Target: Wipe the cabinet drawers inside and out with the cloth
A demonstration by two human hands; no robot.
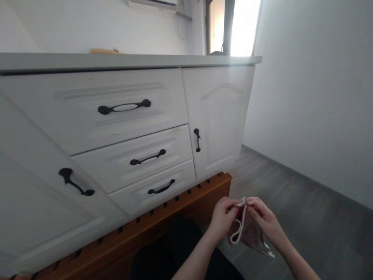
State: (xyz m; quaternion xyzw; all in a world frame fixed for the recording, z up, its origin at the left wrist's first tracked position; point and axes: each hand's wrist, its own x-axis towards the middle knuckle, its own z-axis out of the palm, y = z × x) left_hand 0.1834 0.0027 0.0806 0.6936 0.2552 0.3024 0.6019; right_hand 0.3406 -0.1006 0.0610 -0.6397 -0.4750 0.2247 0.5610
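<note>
White cabinet (122,128) behind, left hand (223,217) and right hand (266,221) fingers pinching small cloth pouch (247,231)

Three drawers (128,147) sit stacked left of the cupboard door (218,116), under the counter (131,61), above a wooden slatted base (163,217).

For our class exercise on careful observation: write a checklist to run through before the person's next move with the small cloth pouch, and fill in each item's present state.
1. Left hand grips the cloth pouch at its top edge: ok.
2. Right hand pinches the same edge: ok.
3. White loop hangs free below the hands, not snagged: ok.
4. Pouch held apart from the wooden ledge: ok.
5. The pouch's contents: cannot tell.
6. Drawers and cabinet door closed, out of the hands' way: ok.
</note>
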